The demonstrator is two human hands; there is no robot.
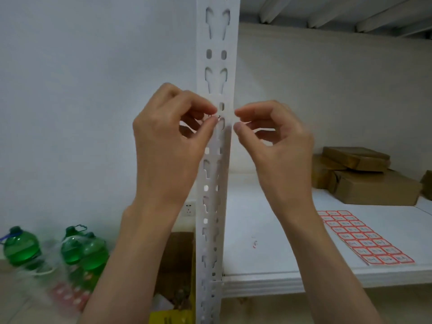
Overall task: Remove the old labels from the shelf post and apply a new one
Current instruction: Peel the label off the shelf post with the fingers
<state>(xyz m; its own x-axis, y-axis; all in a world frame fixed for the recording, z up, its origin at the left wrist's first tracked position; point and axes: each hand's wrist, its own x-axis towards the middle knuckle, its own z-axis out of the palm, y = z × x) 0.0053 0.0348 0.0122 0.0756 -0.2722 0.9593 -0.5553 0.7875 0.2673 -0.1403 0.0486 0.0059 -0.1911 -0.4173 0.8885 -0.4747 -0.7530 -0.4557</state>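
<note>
Both hands, L [170,136] & R [273,136], pinch prob. a label [214,117] on post [218,43].

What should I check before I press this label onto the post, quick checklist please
1. Label held: ok, left hand pinches it against the shelf post.
2. Right hand ready: ok, fingertips at the post's right edge; grip on the label cannot tell.
3. Label straight: cannot tell, mostly hidden by fingers.
4. Old labels gone: cannot tell behind the hands; the visible post looks bare.
5. Spare labels at hand: ok, label sheet lies on the shelf.
</note>
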